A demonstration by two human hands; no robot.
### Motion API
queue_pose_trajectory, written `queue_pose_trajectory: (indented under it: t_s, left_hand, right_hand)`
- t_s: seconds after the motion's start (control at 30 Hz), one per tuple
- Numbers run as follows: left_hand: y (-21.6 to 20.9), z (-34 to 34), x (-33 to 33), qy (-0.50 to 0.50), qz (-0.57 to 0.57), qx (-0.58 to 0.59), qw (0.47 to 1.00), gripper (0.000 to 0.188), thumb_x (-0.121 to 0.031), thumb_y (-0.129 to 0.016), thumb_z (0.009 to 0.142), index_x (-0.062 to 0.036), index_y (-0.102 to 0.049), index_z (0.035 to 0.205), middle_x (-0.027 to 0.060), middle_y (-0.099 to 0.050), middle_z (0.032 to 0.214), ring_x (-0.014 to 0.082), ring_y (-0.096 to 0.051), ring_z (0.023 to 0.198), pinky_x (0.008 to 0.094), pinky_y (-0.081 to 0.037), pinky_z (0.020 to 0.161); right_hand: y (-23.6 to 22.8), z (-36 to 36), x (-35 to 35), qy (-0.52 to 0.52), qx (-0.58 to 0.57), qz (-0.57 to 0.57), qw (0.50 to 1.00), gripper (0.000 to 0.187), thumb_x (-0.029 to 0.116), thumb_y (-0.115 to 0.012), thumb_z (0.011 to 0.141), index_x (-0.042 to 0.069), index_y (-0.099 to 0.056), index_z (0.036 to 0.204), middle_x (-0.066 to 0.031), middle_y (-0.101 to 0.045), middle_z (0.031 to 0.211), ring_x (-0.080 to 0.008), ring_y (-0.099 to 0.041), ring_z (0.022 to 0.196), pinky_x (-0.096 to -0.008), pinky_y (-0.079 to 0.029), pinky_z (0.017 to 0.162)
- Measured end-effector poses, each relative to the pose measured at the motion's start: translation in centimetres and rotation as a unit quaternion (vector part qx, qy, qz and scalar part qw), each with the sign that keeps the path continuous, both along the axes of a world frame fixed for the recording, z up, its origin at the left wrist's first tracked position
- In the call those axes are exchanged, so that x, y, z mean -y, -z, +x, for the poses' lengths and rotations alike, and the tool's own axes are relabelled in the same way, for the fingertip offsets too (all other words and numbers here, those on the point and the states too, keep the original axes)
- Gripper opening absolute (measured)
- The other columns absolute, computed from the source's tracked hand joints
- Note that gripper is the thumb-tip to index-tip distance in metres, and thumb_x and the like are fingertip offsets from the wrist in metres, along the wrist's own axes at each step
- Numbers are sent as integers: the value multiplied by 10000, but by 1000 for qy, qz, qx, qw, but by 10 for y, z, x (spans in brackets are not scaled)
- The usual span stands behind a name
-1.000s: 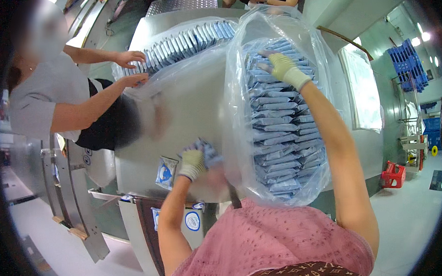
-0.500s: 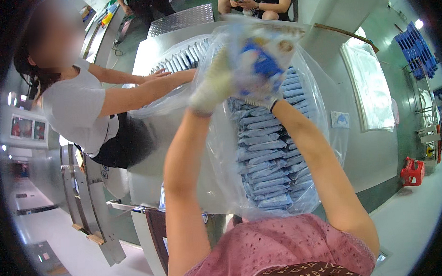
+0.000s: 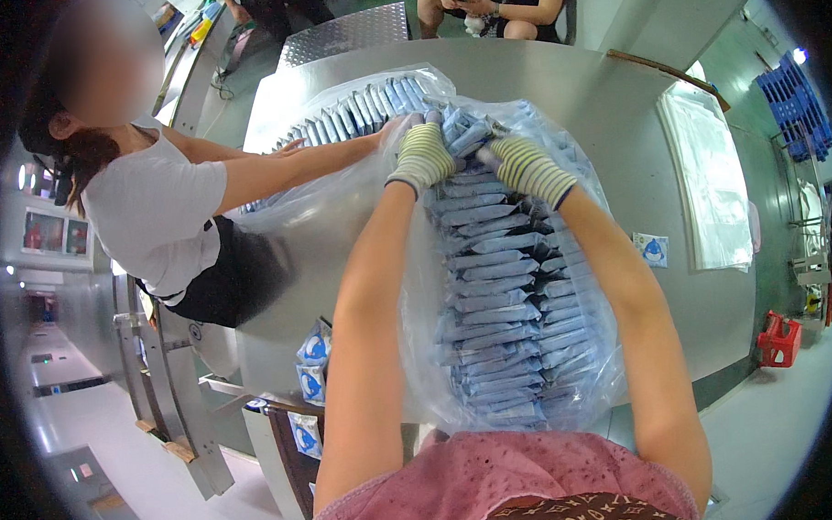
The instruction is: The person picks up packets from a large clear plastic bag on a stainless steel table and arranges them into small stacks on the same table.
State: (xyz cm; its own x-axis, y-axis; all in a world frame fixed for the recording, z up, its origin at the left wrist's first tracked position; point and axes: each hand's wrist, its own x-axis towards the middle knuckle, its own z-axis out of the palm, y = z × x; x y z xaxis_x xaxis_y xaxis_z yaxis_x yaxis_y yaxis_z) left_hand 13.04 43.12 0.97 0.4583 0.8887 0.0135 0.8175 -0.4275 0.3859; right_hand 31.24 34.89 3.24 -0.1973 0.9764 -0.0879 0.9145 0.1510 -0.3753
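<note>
Both my hands wear white gloves with yellow-green and dark stripes. At the far end of a large clear plastic bag [image 3: 416,352], my left hand [image 3: 423,157] is closed around the left side of some small blue packets [image 3: 467,133]. My right hand [image 3: 530,169] grips the same bunch from the right, its fingertips partly hidden among the packets. Nearer to me, two long rows of blue-and-white packets [image 3: 495,303] stand packed on edge inside the bag. Folds of the clear film surround the rows.
A co-worker [image 3: 148,196] at the left reaches over another bagged row of packets [image 3: 351,116]. One packet [image 3: 652,250] and a stack of clear bags [image 3: 706,176] lie on the metal table [image 3: 538,68] at right. Loose packets [image 3: 312,383] sit at the left edge. A red stool [image 3: 779,339] stands beyond.
My hands have come down from above the bag, bringing the raised packets in among those at its far end. Loose packets at the table's left edge now show more fully.
</note>
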Motion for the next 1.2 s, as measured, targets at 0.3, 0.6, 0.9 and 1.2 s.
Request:
queue_pose_trajectory:
  t_s: [0.3,0.6,0.9,1.2]
  left_hand:
    - [-25,-10,11,127,62,-80,987,896,-292,-870,533,-79,-474,1309,194,-490,1277,383,-501,1190,445,-431,1003]
    - [-36,9,10,161,-27,-141,976,731,-275,-749,683,-45,-495,1329,253,-491,1324,404,-500,1232,456,-417,1031]
    - [-20,31,27,21,16,-61,998,701,-186,-720,756,-6,-413,1360,265,-380,1435,412,-390,1333,469,-364,1079]
    - [-20,-216,80,-168,-56,663,728,361,-313,-551,955,-17,-583,1160,139,-623,1139,273,-574,1116,404,-436,1004]
  right_hand:
    - [-33,-17,-102,-68,196,193,959,491,178,-639,837,162,-534,1316,-152,-588,1288,-303,-500,1263,-515,-304,1104]
    - [-50,12,-181,22,180,364,914,210,225,-540,856,88,-696,877,-142,-707,826,-355,-685,773,-471,-539,695]
    - [-169,18,-79,-87,-228,302,921,154,27,-628,837,-22,-659,980,-135,-673,862,-241,-641,794,-327,-519,733]
    - [-108,39,1,-23,-24,391,920,606,384,-656,874,57,-483,1354,-186,-556,1280,-333,-540,1176,-407,-428,998]
